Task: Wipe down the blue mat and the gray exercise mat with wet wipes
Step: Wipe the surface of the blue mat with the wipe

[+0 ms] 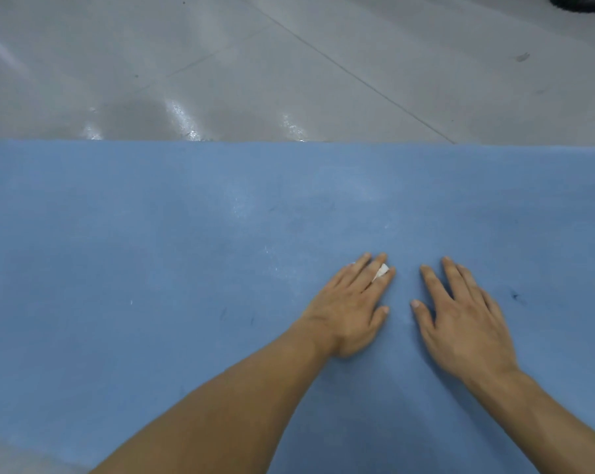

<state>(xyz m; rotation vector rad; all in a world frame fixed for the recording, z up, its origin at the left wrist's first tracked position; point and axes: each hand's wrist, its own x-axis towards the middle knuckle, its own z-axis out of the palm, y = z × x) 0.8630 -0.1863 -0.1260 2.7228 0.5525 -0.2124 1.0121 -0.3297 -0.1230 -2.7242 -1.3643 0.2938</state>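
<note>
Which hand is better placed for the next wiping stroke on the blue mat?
Probably the left hand: a scrap of white wet wipe shows between its flat fingers on the blue mat. The right hand lies flat, no wipe visible.

Both hands (409, 309) on mat (152, 251), floor (289, 63) behind.

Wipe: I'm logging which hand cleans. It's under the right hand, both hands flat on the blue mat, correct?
No. The head view shows the wipe under the left hand, not the right hand; both hands do lie flat on the blue mat.
</note>
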